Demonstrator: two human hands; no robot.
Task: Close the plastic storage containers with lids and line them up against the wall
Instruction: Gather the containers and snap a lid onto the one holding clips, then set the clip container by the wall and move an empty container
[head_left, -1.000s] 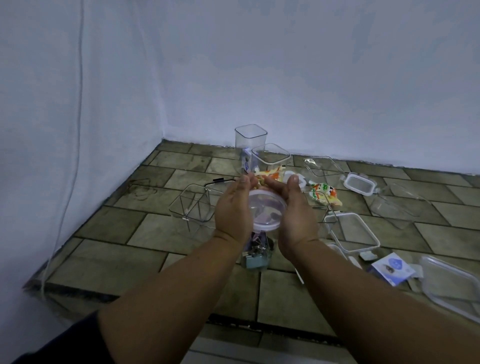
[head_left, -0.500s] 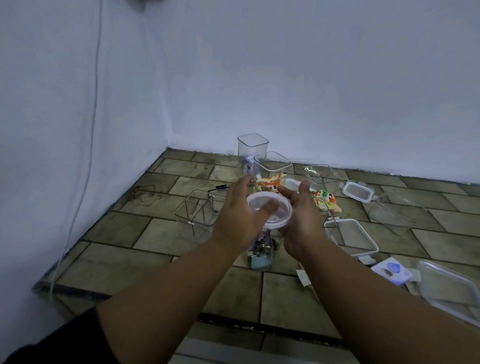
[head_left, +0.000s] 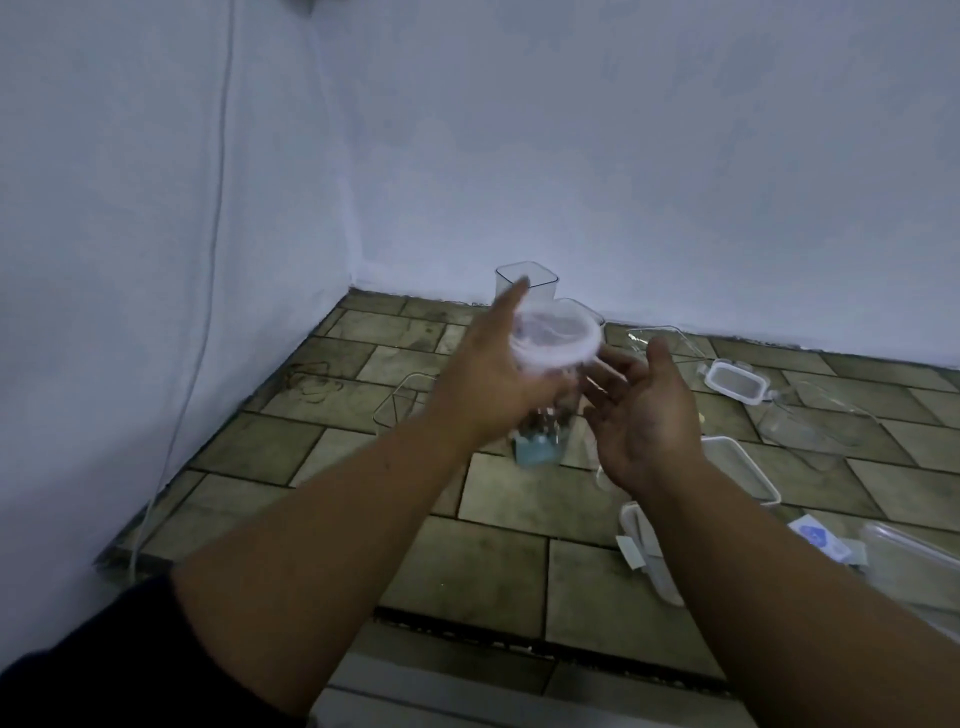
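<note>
My left hand (head_left: 493, 379) grips a tall round clear jar (head_left: 543, 431) with small clips inside, lifted above the tiled floor. A round white lid (head_left: 556, 338) sits on top of the jar. My right hand (head_left: 644, 410) is just right of the jar, palm up, fingers spread, holding nothing. Behind the jar an open square clear container (head_left: 527, 283) stands near the back wall. The image is blurred by motion.
A small lidded container (head_left: 732, 382) and clear open tubs (head_left: 810, 421) lie to the right. A white-rimmed lid (head_left: 737, 467), another lid (head_left: 649, 551) and a blue card (head_left: 818, 538) lie near my right arm. A divided clear box (head_left: 402, 402) lies left. A cable (head_left: 208, 260) hangs down the left wall.
My right hand has come off the lid and opened. My left hand has carried the closed jar up and forward toward the back wall.
</note>
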